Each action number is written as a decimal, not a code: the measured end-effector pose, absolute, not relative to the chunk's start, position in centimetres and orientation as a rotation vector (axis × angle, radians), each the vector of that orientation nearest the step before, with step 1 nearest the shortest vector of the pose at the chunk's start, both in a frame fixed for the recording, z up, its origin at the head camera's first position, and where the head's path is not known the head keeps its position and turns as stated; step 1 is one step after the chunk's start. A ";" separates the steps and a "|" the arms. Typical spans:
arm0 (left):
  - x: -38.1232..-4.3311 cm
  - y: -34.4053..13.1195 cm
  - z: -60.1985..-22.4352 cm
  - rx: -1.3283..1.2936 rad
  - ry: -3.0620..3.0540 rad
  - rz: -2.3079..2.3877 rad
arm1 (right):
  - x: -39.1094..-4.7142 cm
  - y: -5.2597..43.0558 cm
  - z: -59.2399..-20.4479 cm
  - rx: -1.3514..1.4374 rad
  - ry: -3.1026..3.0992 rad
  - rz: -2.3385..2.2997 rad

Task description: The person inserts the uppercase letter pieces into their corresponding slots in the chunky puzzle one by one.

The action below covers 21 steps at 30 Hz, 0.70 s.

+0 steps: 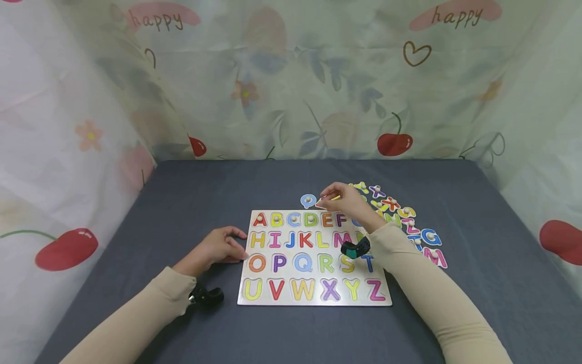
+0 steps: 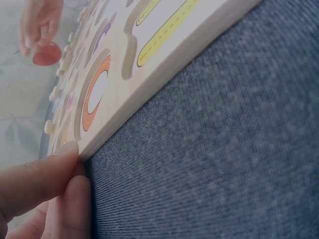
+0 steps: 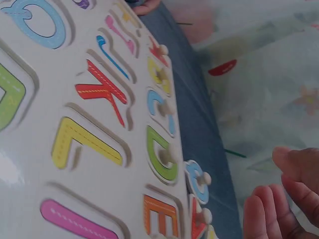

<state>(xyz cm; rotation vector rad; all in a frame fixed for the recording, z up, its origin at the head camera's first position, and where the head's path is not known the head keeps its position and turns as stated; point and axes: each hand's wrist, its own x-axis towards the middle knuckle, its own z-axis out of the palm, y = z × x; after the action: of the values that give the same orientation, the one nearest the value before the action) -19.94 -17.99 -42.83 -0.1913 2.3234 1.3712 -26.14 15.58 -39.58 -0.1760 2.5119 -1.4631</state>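
Observation:
The wooden alphabet board [image 1: 291, 275] lies flat on the table. My left hand [image 1: 223, 246] grips its left edge, thumb on the top rim beside the O slot and a finger against the side. Beyond the board's far edge, my right hand [image 1: 347, 199] hovers over loose letter pieces with its fingers loosely bent. Nothing shows between those fingers in the right wrist view. Closest to them are a light-blue Q piece [image 1: 308, 201] and a red piece [image 3: 197, 219], both with knobs. Knobbed letters A, B, C and D [image 3: 163, 154] sit in the board's top row.
Several loose letters lie behind and right of the board, among them a blue G [image 1: 431, 236], a pink M [image 1: 435, 257] and a purple X [image 1: 377, 191]. Dark grey cloth [image 1: 204, 187] covers the table. A printed curtain [image 1: 291, 101] hangs around its back and sides.

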 end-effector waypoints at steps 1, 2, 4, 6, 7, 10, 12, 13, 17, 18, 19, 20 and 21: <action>-19.9 -18.0 -42.8 -0.188 2.323 1.370 | -26.1 16.1 -39.2 -0.179 2.502 -1.493; -20.0 -18.0 -42.8 -0.190 2.323 1.372 | -26.0 16.6 -38.9 -0.195 2.506 -1.510; -20.0 -18.0 -42.8 -0.191 2.323 1.370 | -25.8 17.9 -38.3 -0.223 2.502 -1.541; -20.0 -18.0 -42.8 -0.195 2.325 1.370 | -25.6 19.3 -37.7 -0.245 2.502 -1.560; -20.0 -18.0 -42.8 -0.195 2.325 1.372 | -25.5 20.1 -37.5 -0.251 2.516 -1.555; -20.1 -18.0 -42.8 -0.200 2.320 1.379 | -25.1 22.7 -37.1 -0.235 2.543 -1.550; -20.0 -18.0 -42.9 -0.203 2.314 1.383 | -24.9 24.4 -37.0 -0.199 2.567 -1.547; -20.0 -18.0 -42.9 -0.208 2.312 1.385 | -24.7 25.2 -37.1 -0.180 2.572 -1.551; -19.9 -18.0 -43.0 -0.221 2.313 1.386 | -24.1 28.0 -37.2 -0.082 2.579 -1.587; -19.9 -17.9 -43.0 -0.226 2.316 1.386 | -23.9 28.6 -37.2 -0.059 2.574 -1.603; -19.9 -17.9 -43.0 -0.223 2.320 1.384 | -23.8 29.2 -37.3 -0.040 2.575 -1.608; -19.9 -17.9 -42.9 -0.220 2.321 1.382 | -23.6 29.7 -37.3 -0.024 2.574 -1.614; -20.0 -17.9 -42.9 -0.219 2.324 1.380 | -23.4 30.2 -37.3 -0.010 2.573 -1.617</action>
<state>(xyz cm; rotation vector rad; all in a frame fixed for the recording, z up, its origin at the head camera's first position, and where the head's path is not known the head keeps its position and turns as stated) -19.97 -17.91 -42.91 -0.2189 2.3238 1.3800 -23.44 30.24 -37.34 -0.0098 2.5730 -1.6171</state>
